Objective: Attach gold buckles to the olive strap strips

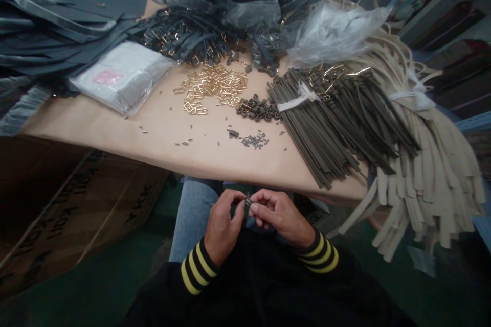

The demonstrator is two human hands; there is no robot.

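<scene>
My left hand (224, 222) and my right hand (278, 214) meet below the table's front edge, over my lap. Both pinch a tiny dark piece (247, 201) between their fingertips; it is too small to name. On the table (161, 133) above lie a heap of gold buckles (213, 87), a small pile of dark loops (258, 109) and scattered tiny dark pins (253, 140). A tied bundle of dark brown straps (330, 122) lies to the right.
Beige straps (429, 163) hang over the table's right end. Black straps with buckles (184, 38) pile at the back, with a clear plastic bag (333, 30) and a white packet (120, 76). A cardboard box (69, 209) stands at lower left.
</scene>
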